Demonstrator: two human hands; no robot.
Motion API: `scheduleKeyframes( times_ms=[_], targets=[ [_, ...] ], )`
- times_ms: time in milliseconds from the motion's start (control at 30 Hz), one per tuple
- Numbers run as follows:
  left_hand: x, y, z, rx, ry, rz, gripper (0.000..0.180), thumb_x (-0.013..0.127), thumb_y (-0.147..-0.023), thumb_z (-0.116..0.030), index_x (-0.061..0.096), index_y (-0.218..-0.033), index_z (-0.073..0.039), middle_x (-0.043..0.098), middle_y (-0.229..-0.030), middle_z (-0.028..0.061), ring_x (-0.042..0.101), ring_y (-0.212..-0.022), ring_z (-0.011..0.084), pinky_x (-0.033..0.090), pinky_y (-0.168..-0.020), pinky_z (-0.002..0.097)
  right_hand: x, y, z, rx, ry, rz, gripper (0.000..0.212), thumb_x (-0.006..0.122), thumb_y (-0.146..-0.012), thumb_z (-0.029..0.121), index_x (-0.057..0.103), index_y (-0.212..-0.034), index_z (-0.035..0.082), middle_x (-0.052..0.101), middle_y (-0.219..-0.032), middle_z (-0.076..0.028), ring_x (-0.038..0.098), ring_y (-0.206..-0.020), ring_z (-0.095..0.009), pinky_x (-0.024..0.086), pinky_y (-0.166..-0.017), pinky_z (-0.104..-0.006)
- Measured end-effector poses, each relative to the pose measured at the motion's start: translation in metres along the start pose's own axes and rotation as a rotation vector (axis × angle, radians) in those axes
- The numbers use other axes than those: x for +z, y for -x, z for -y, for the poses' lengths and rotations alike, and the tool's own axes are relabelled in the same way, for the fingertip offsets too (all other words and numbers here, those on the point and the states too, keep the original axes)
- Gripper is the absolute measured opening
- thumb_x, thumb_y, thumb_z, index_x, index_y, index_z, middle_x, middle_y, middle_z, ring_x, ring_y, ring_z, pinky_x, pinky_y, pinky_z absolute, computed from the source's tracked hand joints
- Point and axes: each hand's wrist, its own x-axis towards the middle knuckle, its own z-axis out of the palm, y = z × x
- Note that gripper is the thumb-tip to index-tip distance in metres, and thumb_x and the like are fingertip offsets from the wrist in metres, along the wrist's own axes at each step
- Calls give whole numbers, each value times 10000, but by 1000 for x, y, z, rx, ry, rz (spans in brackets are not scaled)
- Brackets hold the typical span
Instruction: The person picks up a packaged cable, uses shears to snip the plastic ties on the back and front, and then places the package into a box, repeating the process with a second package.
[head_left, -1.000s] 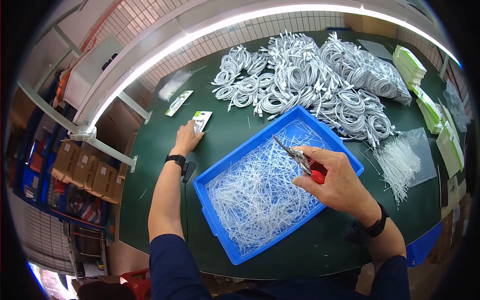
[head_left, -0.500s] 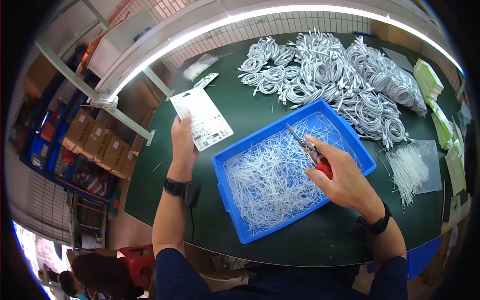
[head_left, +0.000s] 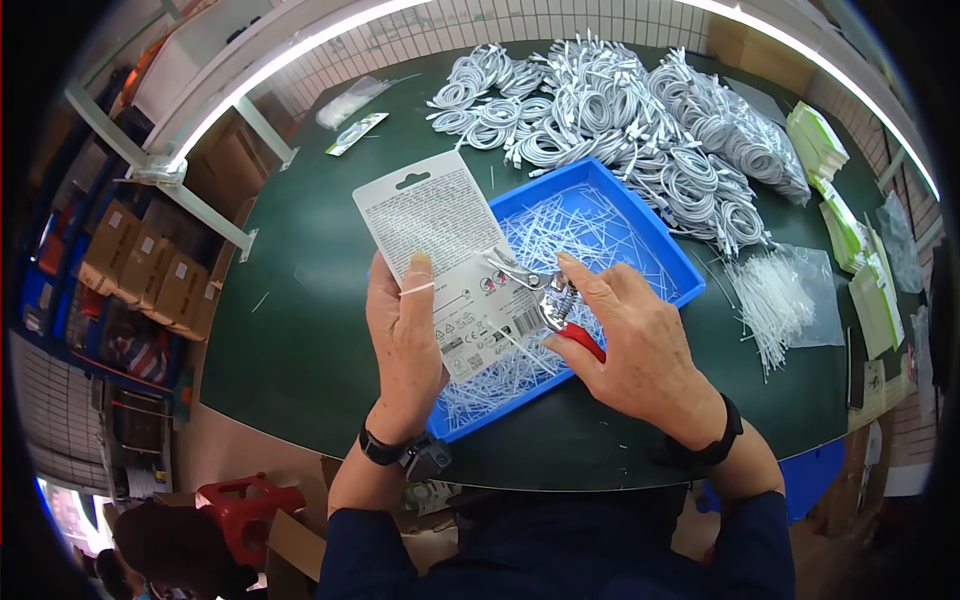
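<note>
We are pinching a white package card (head_left: 425, 205) in our left grip (head_left: 405, 330), the thumb pressing on its printed back and the fingers hiding behind it, likely so that this face is turning toward us and lying open to the tool. A thin white strip (head_left: 418, 288) is crossing that thumb, and we cannot tell how it is fastened. Our right grip (head_left: 635, 335) is closing around red-handled cutters (head_left: 553, 303), whose blades are pointing left over the card and seem to be standing apart; we cannot tell whether they are touching anything. Beneath both grips, a blue tray (head_left: 645, 226) is sitting on the bench (head_left: 310, 310) and holding loose white strips (head_left: 560, 235), probably so close in order to catch what falls. Beyond the right grip, grey cable coils (head_left: 600, 110) are heaping up, while bundled cable ties (head_left: 775, 305) are lying to its right, within easy reach. Our left forearm is rising from below with the hand standing nearly upright; our right forearm is slanting in from the lower right, back of the hand upward, index finger stretching along the tool and thumb bracing the near handle.
</note>
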Motion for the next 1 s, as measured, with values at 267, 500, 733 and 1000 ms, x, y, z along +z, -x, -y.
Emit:
scheduleKeyframes(
  times_ms=[267,500,733,1000],
  targets=[
    [27,13,17,-43,-14,40,362,488,-1064,-199,467,-1345,29,637,-1196,132,612,-1006,115,495,-898,274,-1,20,-14,9,125,-60,739,817,-788,204,516,-1438,25,579,-943,-134,599,-815,-283,505,-675,-393],
    [39,26,22,-76,-51,16,331,484,-1061,-180,468,-1317,28,632,-1183,126,607,-983,106,502,-876,266,7,36,-11,104,67,-12,742,808,-792,168,500,-1449,9,577,-921,-145,595,-775,-290,503,-651,-396],
    [42,29,31,-117,-67,61,298,476,-1064,-182,459,-1285,17,633,-1152,117,606,-971,99,510,-851,265,17,49,-20,161,-53,-5,694,785,-813,140,509,-1434,-1,576,-865,-145,597,-706,-290,502,-626,-397],
    [44,25,33,-246,-4,91,354,459,-1086,-282,452,-1298,1,620,-1149,110,600,-985,103,509,-861,276,16,53,-23,174,-235,59,703,812,-784,122,524,-1415,8,577,-843,-121,597,-684,-242,500,-615,-364]
  ],
)
